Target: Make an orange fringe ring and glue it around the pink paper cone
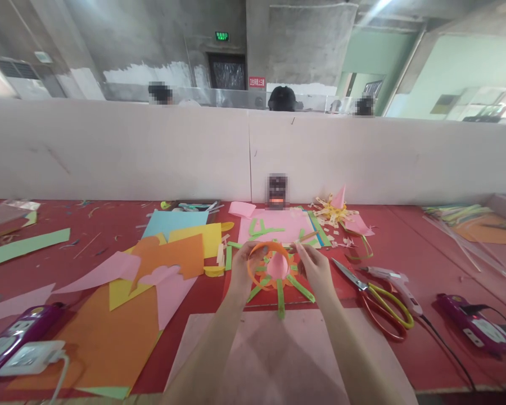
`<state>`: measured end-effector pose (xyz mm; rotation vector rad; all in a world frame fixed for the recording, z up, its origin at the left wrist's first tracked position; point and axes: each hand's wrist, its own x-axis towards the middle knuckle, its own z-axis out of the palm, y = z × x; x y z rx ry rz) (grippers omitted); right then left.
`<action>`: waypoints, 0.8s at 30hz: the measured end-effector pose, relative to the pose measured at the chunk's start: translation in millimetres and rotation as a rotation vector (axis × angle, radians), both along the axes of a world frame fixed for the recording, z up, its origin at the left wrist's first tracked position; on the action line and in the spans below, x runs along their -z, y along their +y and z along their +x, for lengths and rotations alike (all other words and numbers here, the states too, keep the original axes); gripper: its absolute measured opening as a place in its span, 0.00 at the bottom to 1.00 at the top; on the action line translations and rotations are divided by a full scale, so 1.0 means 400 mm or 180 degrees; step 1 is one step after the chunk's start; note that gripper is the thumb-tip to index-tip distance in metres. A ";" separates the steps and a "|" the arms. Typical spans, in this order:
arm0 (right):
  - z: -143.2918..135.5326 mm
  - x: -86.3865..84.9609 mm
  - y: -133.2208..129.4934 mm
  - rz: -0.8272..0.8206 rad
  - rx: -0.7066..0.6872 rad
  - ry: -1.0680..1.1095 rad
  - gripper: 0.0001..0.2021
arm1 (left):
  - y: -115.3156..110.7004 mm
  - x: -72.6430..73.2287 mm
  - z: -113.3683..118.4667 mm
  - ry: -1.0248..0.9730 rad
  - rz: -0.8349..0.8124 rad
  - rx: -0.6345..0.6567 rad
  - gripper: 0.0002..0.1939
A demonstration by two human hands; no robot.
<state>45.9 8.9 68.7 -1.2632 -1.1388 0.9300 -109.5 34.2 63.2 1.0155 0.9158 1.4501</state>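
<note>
An orange paper ring (pixel 250 269) stands over the craft piece, held by my left hand (pixel 245 261), whose fingers close on its upper left side. My right hand (pixel 314 263) is at the right of the ring with thumb and fingertips pinched together; what they hold is too small to make out. Between and below the hands lies a pink paper cone (pixel 278 266) on an orange paper base with green strips (pixel 281 298) spreading outward, on a red sheet (pixel 341 284).
Scissors (pixel 373 295), a pink glue gun (pixel 398 284) and a purple power strip (pixel 476 329) lie at the right. Orange paper (pixel 105 337) and a second strip (pixel 21 334) are at the left. Behind stand a finished-looking cone piece (pixel 338 199) and a white partition (pixel 152 152).
</note>
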 end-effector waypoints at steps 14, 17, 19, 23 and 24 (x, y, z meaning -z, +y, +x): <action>0.027 -0.061 0.014 0.0542 -0.0077 -0.1084 0.15 | 0.011 -0.001 0.053 0.0178 0.0031 0.0239 0.11; 0.031 -0.060 0.034 0.0552 -0.0107 -0.1223 0.13 | 0.021 0.000 0.055 0.0174 0.0014 0.0228 0.12; 0.033 -0.059 0.045 0.0548 -0.0109 -0.1290 0.12 | 0.025 -0.007 0.055 0.0172 -0.0021 0.0207 0.12; 0.034 -0.057 0.054 0.0566 -0.0161 -0.1314 0.10 | 0.027 -0.021 0.056 0.0158 -0.0024 0.0201 0.11; 0.034 -0.057 0.054 0.0563 -0.0169 -0.1301 0.09 | 0.027 -0.023 0.057 0.0143 -0.0002 0.0205 0.11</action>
